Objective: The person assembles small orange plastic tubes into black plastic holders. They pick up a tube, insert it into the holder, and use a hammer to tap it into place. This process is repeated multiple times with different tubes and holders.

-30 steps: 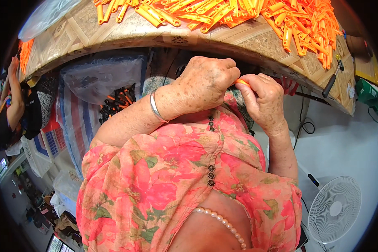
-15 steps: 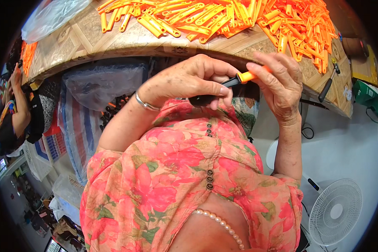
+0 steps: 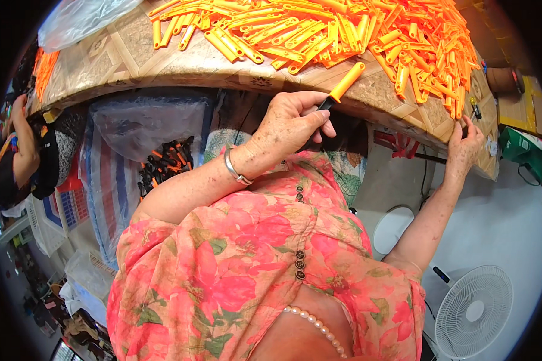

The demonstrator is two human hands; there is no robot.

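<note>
My left hand (image 3: pixel 292 123) is closed round the black part of a tool with an orange handle (image 3: pixel 348 83), which points up and to the right. Most of the black part is hidden in my palm, so its kind cannot be told. At the table's right edge, my right hand (image 3: pixel 465 144) has its fingers closed over the handle of a small hammer (image 3: pixel 475 108). Only the hammer's head end shows past the fingertips. Beyond my left hand, loose orange plastic handles (image 3: pixel 307 36) lie heaped on the table (image 3: pixel 120 66).
Below the table, a striped bag (image 3: pixel 111 174) holds black and orange pieces (image 3: pixel 165 162). A clear plastic bag (image 3: pixel 84 21) lies at the far left. Right of the table are a green box (image 3: pixel 521 147) and a white fan (image 3: pixel 476 310). Another person's arm (image 3: pixel 24 141) shows at left.
My right hand has let go of the orange handle and moved right to the hammer. My left hand still holds the tool, its orange end now tilted further upward.
</note>
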